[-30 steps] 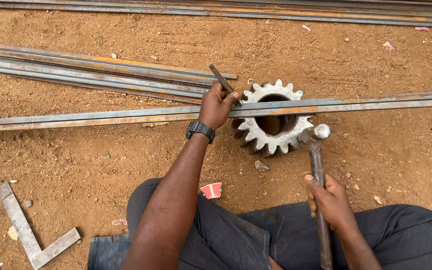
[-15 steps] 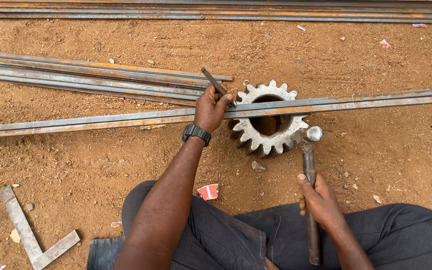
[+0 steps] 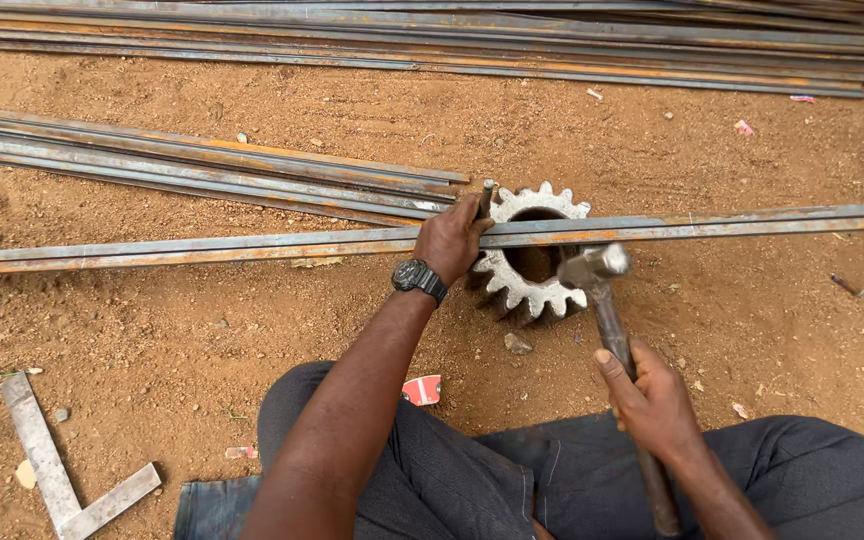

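Observation:
A large steel gear [image 3: 534, 257] lies flat on the red dirt, and a long flat steel bar [image 3: 202, 246] rests across it. My left hand [image 3: 452, 238], with a black watch on the wrist, grips a short dark chisel [image 3: 486, 196] held upright on the bar at the gear's left edge. My right hand [image 3: 652, 400] grips the handle of a hammer; the hammer head [image 3: 594, 266] hovers over the gear's right side, just below the bar. My dark trousers fill the bottom of the view.
More steel bars [image 3: 202, 170] lie in a bundle at upper left and another stack [image 3: 452, 40] along the top. A metal try square [image 3: 52, 470] lies at lower left. A small red-and-white scrap [image 3: 422, 390] and a stone [image 3: 517, 343] sit near my knee.
The chisel has gone from tilted to nearly upright on the bar. The hammer head has shifted left, up over the gear.

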